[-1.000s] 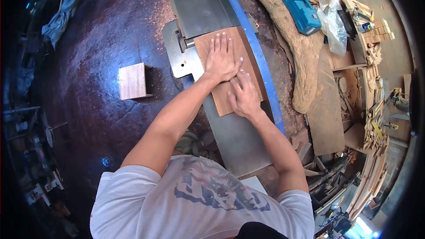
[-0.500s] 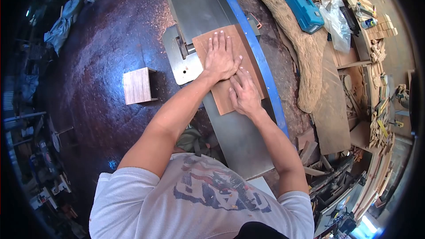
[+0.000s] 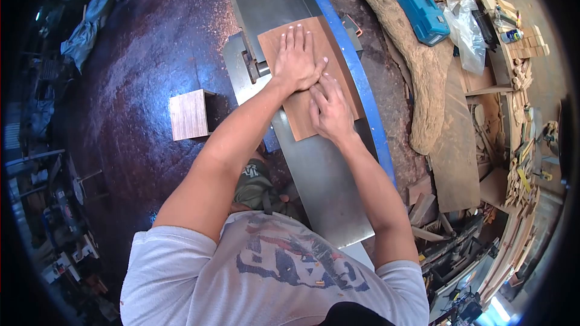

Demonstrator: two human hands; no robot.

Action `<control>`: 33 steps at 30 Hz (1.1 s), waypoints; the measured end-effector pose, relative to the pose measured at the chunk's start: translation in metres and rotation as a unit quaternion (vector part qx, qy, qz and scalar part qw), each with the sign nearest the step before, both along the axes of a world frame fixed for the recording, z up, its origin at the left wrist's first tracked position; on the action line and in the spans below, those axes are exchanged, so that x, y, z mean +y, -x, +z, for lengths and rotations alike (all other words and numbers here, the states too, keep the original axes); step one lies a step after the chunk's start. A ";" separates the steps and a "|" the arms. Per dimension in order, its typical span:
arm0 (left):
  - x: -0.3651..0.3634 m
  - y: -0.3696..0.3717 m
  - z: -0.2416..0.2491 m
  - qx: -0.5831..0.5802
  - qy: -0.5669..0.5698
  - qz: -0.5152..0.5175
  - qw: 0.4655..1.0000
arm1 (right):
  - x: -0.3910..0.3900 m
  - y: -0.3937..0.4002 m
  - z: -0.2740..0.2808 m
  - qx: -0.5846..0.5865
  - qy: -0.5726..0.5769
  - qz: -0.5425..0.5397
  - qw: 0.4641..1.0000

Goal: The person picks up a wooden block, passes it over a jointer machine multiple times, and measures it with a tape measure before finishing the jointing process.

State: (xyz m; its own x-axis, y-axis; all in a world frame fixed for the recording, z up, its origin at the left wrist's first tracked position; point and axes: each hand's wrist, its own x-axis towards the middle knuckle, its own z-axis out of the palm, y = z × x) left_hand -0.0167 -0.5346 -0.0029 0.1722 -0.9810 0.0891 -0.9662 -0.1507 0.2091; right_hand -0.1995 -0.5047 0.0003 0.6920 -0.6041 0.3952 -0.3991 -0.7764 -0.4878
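A flat brown wooden board [image 3: 323, 37] lies on the grey metal bed [image 3: 329, 190] of a jointer, alongside its blue-edged fence [image 3: 364, 90]. My left hand [image 3: 296, 67] rests palm down on the board, fingers stretched toward its far end. Closer to me, my right hand [image 3: 333, 113] lies on the same board with its fingers slightly bent and apart. Its fingertips meet the left thumb side. Neither hand is wrapped around anything. The cutter area beneath the board is hidden.
A small wooden box [image 3: 188, 116] stands on the dark floor at left. Right of the machine are a long rough log [image 3: 417, 66], a teal tool case [image 3: 422, 11], clear plastic [image 3: 468, 30] and a wide plank [image 3: 456, 169]. Stacked wood strips [image 3: 522, 175] line the far right.
Both hands and the board have slid forward along the jointer bed, away from me. More of the near bed shows now.
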 end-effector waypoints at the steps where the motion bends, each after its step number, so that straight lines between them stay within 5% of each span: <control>1: -0.004 -0.005 0.000 -0.001 0.000 0.001 1.000 | -0.004 -0.004 -0.001 0.000 0.001 -0.001 1.000; 33: -0.097 -0.107 -0.002 -0.008 -0.020 0.038 0.999 | -0.097 -0.112 -0.005 0.079 0.070 0.011 0.994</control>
